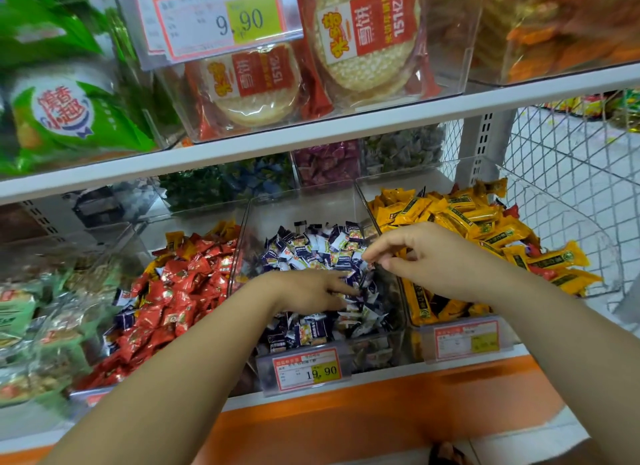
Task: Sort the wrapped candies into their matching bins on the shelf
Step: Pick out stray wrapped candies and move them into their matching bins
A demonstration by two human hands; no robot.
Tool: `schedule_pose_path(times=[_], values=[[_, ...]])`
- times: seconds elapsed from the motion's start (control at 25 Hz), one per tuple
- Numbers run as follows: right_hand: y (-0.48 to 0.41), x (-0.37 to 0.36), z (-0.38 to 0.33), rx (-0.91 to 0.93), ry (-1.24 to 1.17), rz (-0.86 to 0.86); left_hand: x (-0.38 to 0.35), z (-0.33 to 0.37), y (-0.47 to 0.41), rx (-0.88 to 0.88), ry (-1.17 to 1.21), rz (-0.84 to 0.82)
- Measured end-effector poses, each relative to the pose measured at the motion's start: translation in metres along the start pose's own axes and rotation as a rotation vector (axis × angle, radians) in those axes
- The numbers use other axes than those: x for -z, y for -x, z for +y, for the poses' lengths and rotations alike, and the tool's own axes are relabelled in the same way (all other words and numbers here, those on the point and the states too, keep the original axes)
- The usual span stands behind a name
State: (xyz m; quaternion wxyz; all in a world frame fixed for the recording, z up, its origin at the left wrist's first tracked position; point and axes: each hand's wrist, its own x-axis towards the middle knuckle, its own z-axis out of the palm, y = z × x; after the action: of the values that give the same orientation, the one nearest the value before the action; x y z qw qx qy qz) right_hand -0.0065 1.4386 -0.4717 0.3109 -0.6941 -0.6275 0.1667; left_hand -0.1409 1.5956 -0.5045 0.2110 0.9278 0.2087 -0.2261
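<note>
Purple-and-white candies fill the middle bin, between red candies and yellow bars. Your left hand rests flat on them, fingers straight. Your right hand hovers above, fingers curled; whether they pinch a candy is unclear.

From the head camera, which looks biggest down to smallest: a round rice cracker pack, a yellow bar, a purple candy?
Rice cracker pack
Yellow bar
Purple candy
The pack may sit nearer the camera, inflating it.
</note>
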Motion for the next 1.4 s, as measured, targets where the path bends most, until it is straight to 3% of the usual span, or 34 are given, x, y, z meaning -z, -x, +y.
schedule_pose_path(times=[0.24,0.32,0.48,0.56,0.64,0.92,1.24,1.4], values=[[0.001,0.001,-0.002,-0.004,-0.028,0.008,0.009,0.001,0.023,0.006,0.034,-0.172],[0.000,0.000,0.000,-0.014,-0.032,0.072,0.021,-0.006,0.027,0.018,0.089,-0.146],[-0.007,-0.003,0.010,-0.031,0.032,0.215,0.044,-0.017,0.011,0.058,0.442,0.307],[-0.012,-0.006,0.016,-0.035,0.050,0.209,0.043,-0.020,-0.015,0.082,0.367,0.517],[-0.015,-0.008,0.021,-0.049,0.037,0.203,0.038,-0.022,-0.044,0.076,0.223,0.615],[-0.019,-0.006,0.027,-0.059,-0.081,0.165,0.025,-0.028,-0.099,0.058,0.144,0.356],[-0.020,-0.005,0.028,-0.050,-0.061,0.148,0.011,-0.017,-0.057,-0.011,0.285,0.110],[-0.019,-0.005,0.026,-0.054,-0.047,0.140,0.001,-0.013,-0.036,-0.010,0.209,0.049]])
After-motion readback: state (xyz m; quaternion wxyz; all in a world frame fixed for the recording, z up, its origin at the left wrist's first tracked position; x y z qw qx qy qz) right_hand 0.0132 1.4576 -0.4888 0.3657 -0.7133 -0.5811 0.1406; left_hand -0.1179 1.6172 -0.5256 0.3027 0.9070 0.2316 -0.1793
